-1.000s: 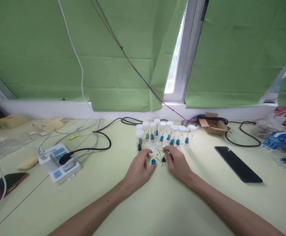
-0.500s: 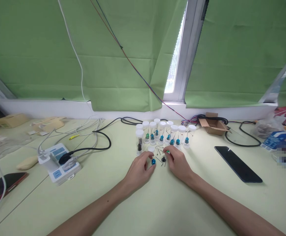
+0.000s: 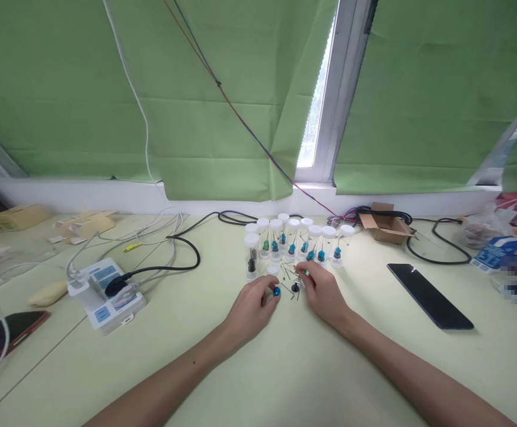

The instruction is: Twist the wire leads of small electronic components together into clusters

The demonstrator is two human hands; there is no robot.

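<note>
My left hand (image 3: 253, 301) is closed, thumb and fingers pinching a small round blue metal part (image 3: 277, 292) just above the table. My right hand (image 3: 322, 292) curls over the table with its fingers bent round a small green part (image 3: 303, 272), mostly hidden beneath them. Between the hands lie a small black part (image 3: 294, 287) and several thin bent metal keys (image 3: 287, 273). A loose white cap (image 3: 273, 270) sits just beyond my left fingertips. Behind both hands stand several clear tubes with white caps (image 3: 293, 223), holding blue, green or black parts with thin rods.
A black phone (image 3: 430, 295) lies on the right, below an open cardboard box (image 3: 385, 228). A power strip (image 3: 106, 293) with plugs and cables stands on the left, near another phone (image 3: 7, 338). Cables run along the wall, and green blinds (image 3: 223, 136) hang behind.
The view shifts very slightly. The blue part in my left fingers appears turned a little; my right hand stays in nearly the same place.
</note>
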